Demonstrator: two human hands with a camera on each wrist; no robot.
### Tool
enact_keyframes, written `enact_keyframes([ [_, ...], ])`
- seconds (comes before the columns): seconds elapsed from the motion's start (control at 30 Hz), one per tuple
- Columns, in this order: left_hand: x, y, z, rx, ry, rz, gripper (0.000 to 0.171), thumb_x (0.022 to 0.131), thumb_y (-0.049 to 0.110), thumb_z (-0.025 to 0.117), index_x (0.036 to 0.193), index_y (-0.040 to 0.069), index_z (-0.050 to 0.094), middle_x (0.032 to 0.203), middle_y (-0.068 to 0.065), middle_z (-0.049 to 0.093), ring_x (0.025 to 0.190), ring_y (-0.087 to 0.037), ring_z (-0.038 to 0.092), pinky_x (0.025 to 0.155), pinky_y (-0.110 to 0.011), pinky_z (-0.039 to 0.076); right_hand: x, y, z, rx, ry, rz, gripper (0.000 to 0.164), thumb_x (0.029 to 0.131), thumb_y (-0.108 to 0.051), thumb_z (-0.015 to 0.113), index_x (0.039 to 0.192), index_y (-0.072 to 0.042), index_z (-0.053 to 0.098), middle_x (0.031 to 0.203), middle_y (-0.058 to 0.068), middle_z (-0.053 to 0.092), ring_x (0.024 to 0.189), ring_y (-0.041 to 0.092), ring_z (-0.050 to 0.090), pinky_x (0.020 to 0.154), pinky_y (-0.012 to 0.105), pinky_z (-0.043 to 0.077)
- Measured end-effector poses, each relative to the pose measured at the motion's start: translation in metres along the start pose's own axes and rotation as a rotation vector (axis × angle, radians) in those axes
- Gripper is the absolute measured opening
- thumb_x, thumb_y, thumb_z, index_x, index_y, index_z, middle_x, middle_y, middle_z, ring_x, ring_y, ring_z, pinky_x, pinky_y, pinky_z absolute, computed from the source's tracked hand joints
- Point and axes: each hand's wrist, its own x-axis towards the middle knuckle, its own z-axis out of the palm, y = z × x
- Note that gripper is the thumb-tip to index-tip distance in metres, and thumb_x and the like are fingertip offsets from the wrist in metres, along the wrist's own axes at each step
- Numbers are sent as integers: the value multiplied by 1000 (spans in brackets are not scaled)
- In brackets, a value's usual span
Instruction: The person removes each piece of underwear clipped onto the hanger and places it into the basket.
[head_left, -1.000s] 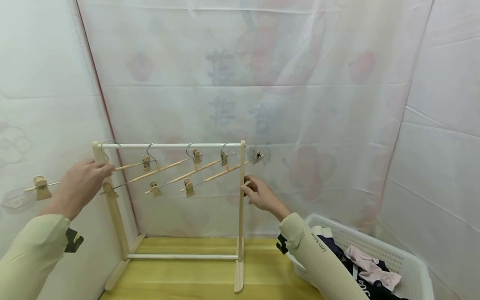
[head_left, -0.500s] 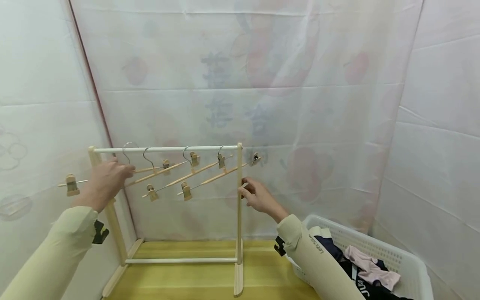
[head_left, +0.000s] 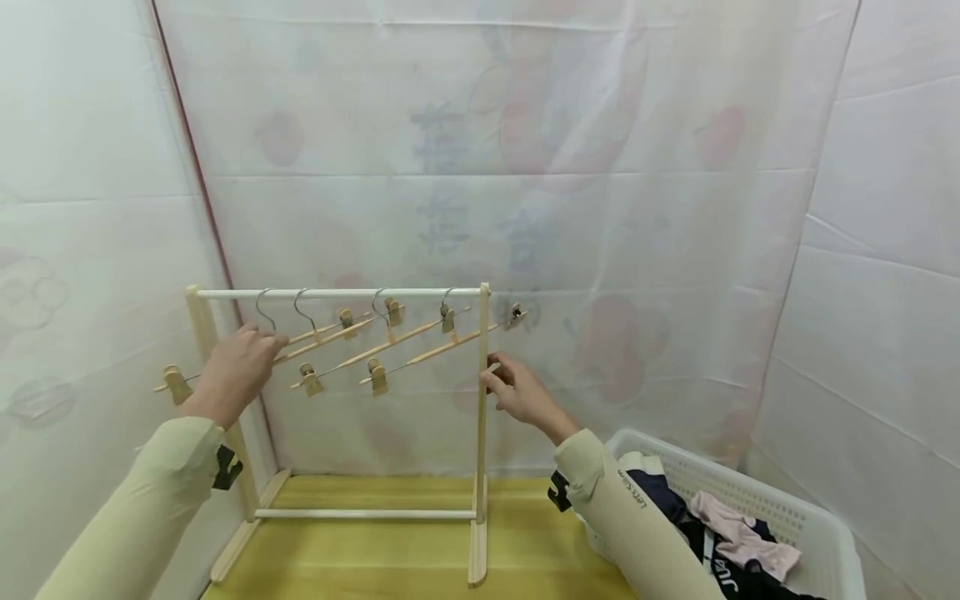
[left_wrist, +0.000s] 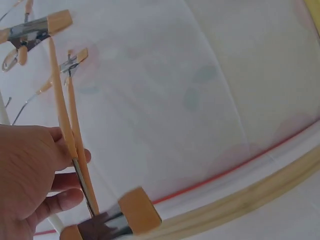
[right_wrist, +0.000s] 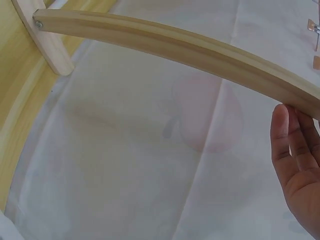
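A small wooden clothes rack (head_left: 345,292) with a white top rail stands in the middle of the head view. Several wooden clip hangers hang from its rail. At the left end, my left hand (head_left: 236,371) pinches the bar of the leftmost clip hanger (head_left: 177,385). In the left wrist view, its thumb and fingers lie about the bar, close beside a second hanger (left_wrist: 74,115). My right hand (head_left: 521,396) touches the rack's right post (head_left: 482,450) with its fingertips. The right wrist view shows those fingers (right_wrist: 281,122) fairly straight against the post's side.
A white plastic basket (head_left: 825,521) with crumpled clothes, among them a pink piece (head_left: 738,533) and dark ones, stands at the lower right. The rack's feet rest on a yellow wood-grain table (head_left: 360,554). Pale printed curtains (head_left: 645,275) enclose the back and sides.
My left hand has moved right along the rail with the leftmost hanger, whose hook now sits close to the second one. My right hand has stayed at the right post.
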Motion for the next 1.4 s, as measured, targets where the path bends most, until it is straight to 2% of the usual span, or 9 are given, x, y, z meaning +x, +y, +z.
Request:
enact_keyframes([
  [0.17,3,6,1,21,-30,-27,15,84,-2,52,89,0,66,77,-15,67,67,-27,53,56,-41,50,1,0,-2,-19,18,16,24,92,-39,43,114,-30,47,94,2,63,88,18,60,65,36,54],
  [0.43,9,9,4,56,4,-96,18,86,-3,48,92,-3,65,82,-18,67,71,-32,52,62,-44,48,4,1,1,-16,51,10,27,93,-38,41,118,-28,46,96,3,62,95,29,60,61,30,52],
  [0.63,8,17,13,57,24,-169,19,86,-3,45,93,-1,63,89,-18,65,77,-36,49,53,-46,48,7,5,-1,-23,80,19,27,93,-39,41,118,-29,46,94,3,63,89,23,61,60,30,52],
  [0.73,9,20,15,76,27,-199,19,87,-2,43,95,-2,61,91,-18,63,81,-38,48,53,-48,47,10,6,-2,-28,88,9,27,93,-39,41,119,-29,46,94,2,63,87,19,61,60,29,52],
  [0.97,6,27,24,58,-61,-266,29,91,5,43,117,-2,53,110,-21,57,96,-43,45,63,-55,46,10,11,0,-59,131,5,29,94,-35,42,119,-23,48,90,3,64,76,14,61,58,29,50],
  [1.07,4,26,28,39,-40,-296,31,90,5,41,118,-2,52,113,-20,57,98,-43,44,64,-57,45,12,10,1,-84,140,-11,32,94,-36,42,121,-20,47,90,3,64,77,15,61,60,28,49],
  [1.2,5,26,31,13,-8,-331,32,89,4,40,119,-1,50,118,-19,55,103,-44,40,68,-60,41,15,8,1,-88,152,-24,29,94,-36,41,119,-23,48,89,2,64,85,23,63,64,29,48],
  [1.27,6,27,32,13,-13,-346,33,88,4,42,120,0,49,120,-18,53,105,-44,39,71,-61,39,15,8,1,-86,147,-16,28,94,-37,41,118,-25,48,89,1,64,86,25,63,65,30,48],
  [1.4,5,30,35,24,-35,-360,35,89,5,43,123,3,48,122,-17,52,107,-44,37,75,-60,36,13,9,3,-74,156,-7,26,94,-37,42,117,-27,49,88,1,64,82,20,62,63,29,48],
])
